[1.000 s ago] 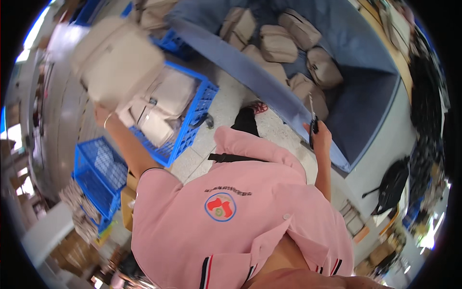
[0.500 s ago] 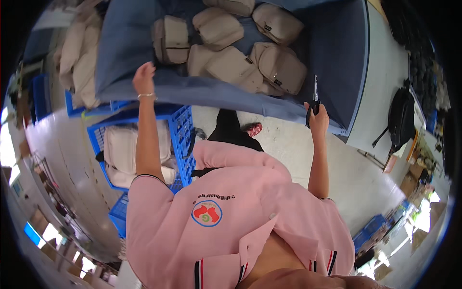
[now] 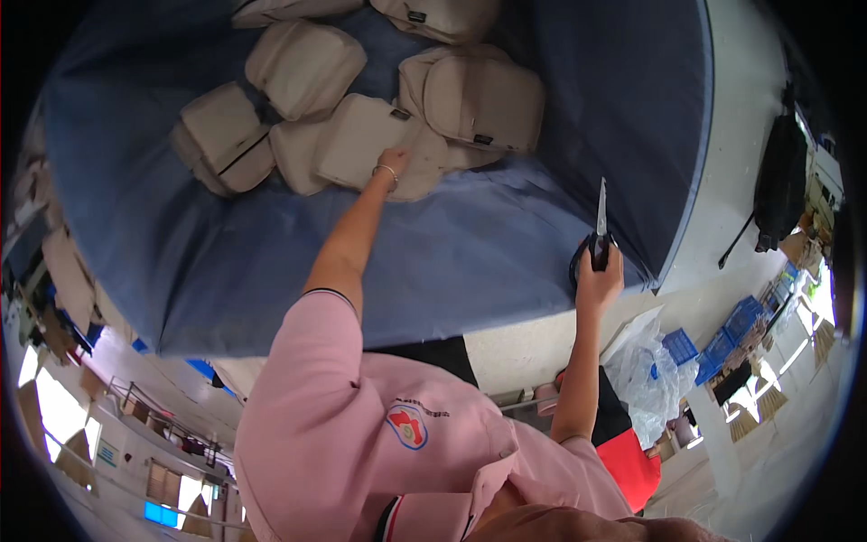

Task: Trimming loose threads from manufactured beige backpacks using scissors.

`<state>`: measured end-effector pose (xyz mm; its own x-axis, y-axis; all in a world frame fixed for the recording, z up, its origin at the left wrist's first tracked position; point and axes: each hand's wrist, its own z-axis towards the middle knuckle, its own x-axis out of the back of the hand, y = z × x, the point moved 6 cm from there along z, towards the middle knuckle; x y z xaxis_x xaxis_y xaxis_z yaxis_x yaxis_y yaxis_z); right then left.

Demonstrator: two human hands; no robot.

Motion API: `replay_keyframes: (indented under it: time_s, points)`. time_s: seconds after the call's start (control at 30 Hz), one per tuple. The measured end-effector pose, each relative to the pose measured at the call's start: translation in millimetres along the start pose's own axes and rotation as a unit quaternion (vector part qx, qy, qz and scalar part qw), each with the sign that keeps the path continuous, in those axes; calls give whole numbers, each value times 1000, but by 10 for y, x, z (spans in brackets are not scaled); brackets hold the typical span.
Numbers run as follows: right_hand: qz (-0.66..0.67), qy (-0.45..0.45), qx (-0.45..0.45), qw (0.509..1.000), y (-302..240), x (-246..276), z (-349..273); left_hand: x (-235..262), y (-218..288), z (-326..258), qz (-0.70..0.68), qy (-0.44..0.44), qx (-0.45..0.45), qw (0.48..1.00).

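My left hand (image 3: 394,162) reaches into a large blue fabric-lined bin (image 3: 271,298). Its fingers are curled at the lower right edge of a beige bag (image 3: 357,137) with a small dark label; the fingertips are partly hidden. Under and beside that bag lie other beige bags, among them a rounded one (image 3: 488,99) to the right and one with a dark zip line (image 3: 226,140) to the left. Over the bin's near right corner, my right hand (image 3: 600,275) is closed round the black handles of a pair of scissors (image 3: 602,221), whose blades point away from me.
The bin's right rim (image 3: 691,208) stands beside a pale surface where a black bag (image 3: 781,181) lies. Clear plastic wrapping (image 3: 646,379) and blue crates (image 3: 722,348) are at the lower right. Something red (image 3: 632,474) is close to my right side.
I have leaned in over the bin. My left hand has gone from its near rim to the beige bag in the middle. The scissors stay in my right hand.
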<state>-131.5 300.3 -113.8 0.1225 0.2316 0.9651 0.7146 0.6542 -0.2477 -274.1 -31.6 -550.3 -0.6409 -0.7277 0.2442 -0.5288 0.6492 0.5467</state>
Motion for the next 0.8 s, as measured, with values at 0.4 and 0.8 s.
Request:
replay_keyframes:
  time_s: [0.4,0.8]
  points:
    - [-51,-74,-86,992,118,-64,32,-2249,-157,1148,-384,-62,270,881]
    - [-8,-62,-92,994,2,-117,18,-939,1226,1305,-430,23,34,902]
